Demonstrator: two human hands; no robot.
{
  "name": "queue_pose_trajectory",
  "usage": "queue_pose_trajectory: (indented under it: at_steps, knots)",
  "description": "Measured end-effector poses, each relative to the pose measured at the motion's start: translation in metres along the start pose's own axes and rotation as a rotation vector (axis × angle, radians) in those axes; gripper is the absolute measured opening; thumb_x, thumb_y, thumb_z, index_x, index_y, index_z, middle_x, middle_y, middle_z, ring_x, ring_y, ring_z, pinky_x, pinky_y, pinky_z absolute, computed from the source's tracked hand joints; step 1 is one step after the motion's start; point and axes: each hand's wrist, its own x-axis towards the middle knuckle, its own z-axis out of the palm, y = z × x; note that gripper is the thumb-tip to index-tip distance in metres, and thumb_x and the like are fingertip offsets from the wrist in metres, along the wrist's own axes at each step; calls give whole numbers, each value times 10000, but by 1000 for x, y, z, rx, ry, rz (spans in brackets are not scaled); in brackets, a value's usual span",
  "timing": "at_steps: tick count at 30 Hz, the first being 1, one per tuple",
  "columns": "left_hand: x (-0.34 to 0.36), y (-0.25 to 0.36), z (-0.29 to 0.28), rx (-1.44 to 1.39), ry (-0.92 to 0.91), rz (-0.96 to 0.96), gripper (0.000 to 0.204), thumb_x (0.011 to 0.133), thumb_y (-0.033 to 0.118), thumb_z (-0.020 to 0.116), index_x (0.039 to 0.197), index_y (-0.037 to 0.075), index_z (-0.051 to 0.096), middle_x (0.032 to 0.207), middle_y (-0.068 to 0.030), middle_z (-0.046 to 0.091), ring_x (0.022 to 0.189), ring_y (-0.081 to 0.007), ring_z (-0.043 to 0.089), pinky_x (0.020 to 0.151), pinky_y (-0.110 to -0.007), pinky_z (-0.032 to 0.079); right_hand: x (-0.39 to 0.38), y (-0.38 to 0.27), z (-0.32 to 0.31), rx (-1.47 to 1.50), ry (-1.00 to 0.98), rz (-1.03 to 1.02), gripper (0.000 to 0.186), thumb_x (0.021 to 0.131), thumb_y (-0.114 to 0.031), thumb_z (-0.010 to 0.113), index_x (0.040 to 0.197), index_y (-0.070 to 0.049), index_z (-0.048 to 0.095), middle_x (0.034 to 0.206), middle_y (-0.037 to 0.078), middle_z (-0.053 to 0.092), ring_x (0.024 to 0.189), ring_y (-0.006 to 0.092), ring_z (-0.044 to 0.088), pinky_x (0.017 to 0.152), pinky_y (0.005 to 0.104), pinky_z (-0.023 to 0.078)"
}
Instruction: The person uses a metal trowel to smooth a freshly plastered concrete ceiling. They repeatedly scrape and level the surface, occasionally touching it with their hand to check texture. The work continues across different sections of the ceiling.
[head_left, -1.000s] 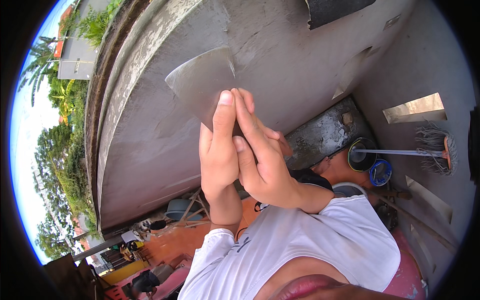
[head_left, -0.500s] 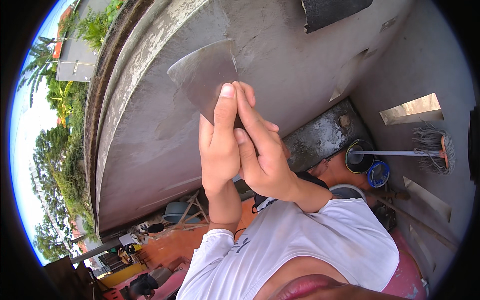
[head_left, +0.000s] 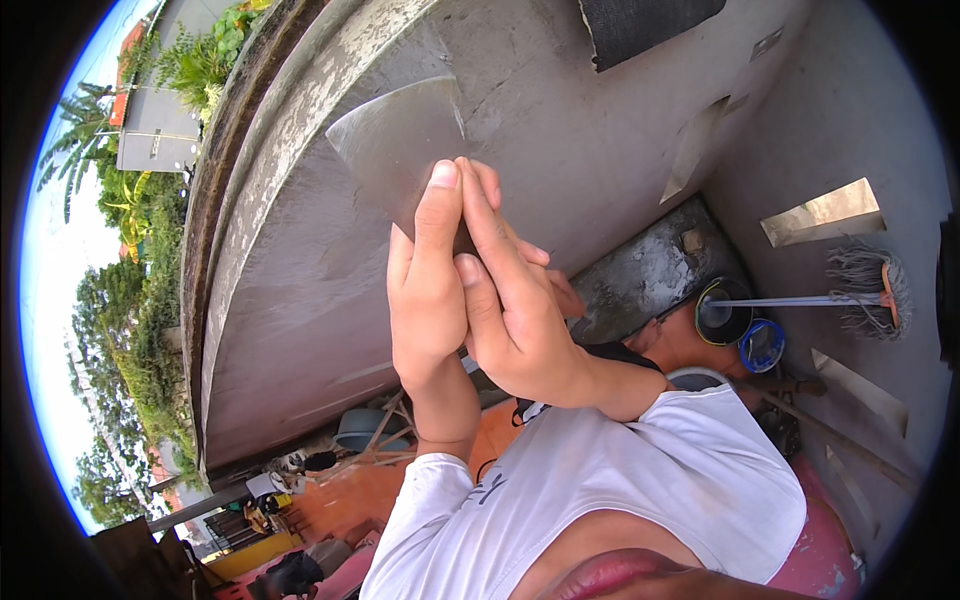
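Observation:
Both my hands are wrapped around a scraper, a putty knife with a broad, flaring grey metal blade [head_left: 395, 135]. My left hand [head_left: 428, 300] is closed on it, thumb pointing up along the lower blade. From the right, my right hand [head_left: 530, 325] closes on the same tool, its fingers stretched up beside the left thumb. The handle is hidden within the hands. The blade's wide edge points up and left in front of the grey plastered wall [head_left: 300, 270]. Whether the blade touches the wall, I cannot tell.
A dark patch [head_left: 650, 30] shows higher on the wall. At right, a mop [head_left: 870, 298] leans by a black bucket [head_left: 722, 318] and a blue-rimmed container [head_left: 762, 345]. A grey-stained slab [head_left: 650, 265] lies at the wall's foot. A basin [head_left: 368, 430] stands below left.
My hands and the scraper have shifted slightly left in the view, and the view itself has turned a little. Both hands keep the same hold.

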Motion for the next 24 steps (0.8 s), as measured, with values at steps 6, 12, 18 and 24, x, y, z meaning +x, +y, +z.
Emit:
queue_pose_trajectory:
  at_steps: [6,12,18,24]
  knots:
    - [-1,-5,-4,-65,4,19,379,1079,350,427,956,11,542,729,-77,561,567,-214,658,543,-331,566,2,2,1,-208,7,-83,565,1046,-40,402,1575,68,236,1596,243,352,1380,310,496,1094,351,414]
    - [3,-16,-5,-91,-36,-4,391,1085,362,421,972,8,543,781,-75,570,591,-213,664,566,-333,574,-5,5,-3,-123,15,-28,560,1033,-42,419,1551,96,256,1541,347,367,1433,494,370,1168,470,336]
    - [17,4,8,-38,-14,103,395,1083,354,408,959,8,553,860,-75,563,628,-209,666,584,-336,569,20,-3,-9,-85,28,-108,541,1029,-37,423,1536,100,292,1525,343,394,1426,499,377,1150,478,364]
    - [20,-23,-4,8,-51,140,412,1088,362,379,954,10,546,847,-64,549,635,-194,655,580,-319,550,10,9,-12,-245,47,-191,536,1029,-43,427,1533,90,307,1499,363,412,1363,507,457,1085,463,429]
